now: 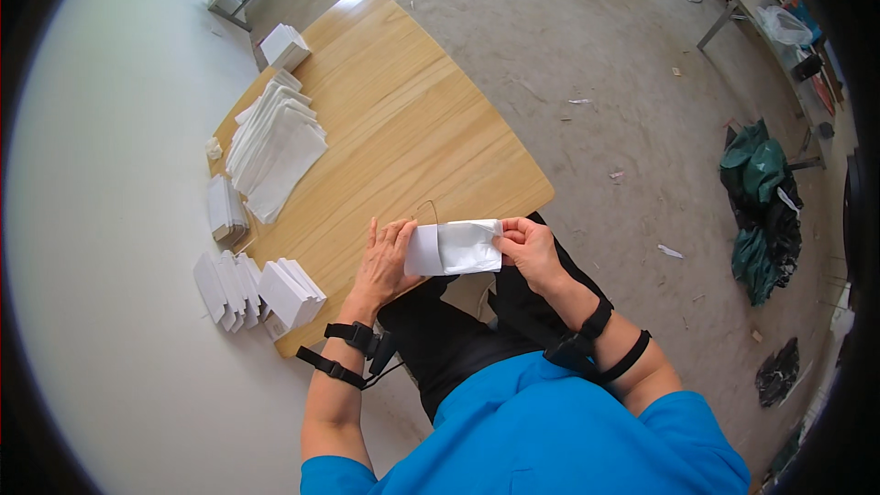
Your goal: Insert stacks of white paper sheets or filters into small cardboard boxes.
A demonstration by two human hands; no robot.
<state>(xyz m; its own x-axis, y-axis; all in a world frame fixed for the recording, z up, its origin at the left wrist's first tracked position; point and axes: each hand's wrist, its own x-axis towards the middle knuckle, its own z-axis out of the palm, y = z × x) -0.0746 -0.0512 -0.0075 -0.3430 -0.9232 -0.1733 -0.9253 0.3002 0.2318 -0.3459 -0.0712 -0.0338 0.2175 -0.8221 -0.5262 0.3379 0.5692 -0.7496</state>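
Note:
Over the near edge of the wooden table [422, 101], my left hand [385, 261] grips a small flat white carton [422, 250] by its left end, thumb below and fingers along the top. A thin, crinkled white pouch [469, 247] reaches out of the carton's right side. Its far right end is pinched between the thumb and fingers of my right hand [532, 252]. How deep the pouch sits inside the carton is hidden. Just beyond the carton, a thin brown loop [429, 205] lies on the wood.
Fanned white pouches [280, 151] lie at the table's left. Folded white cartons are stacked in groups, near left [291, 293], at the left edge [225, 209] and far left [285, 46]. A white wall [119, 220] borders the left side. Green and black bags [761, 211] lie on the floor.

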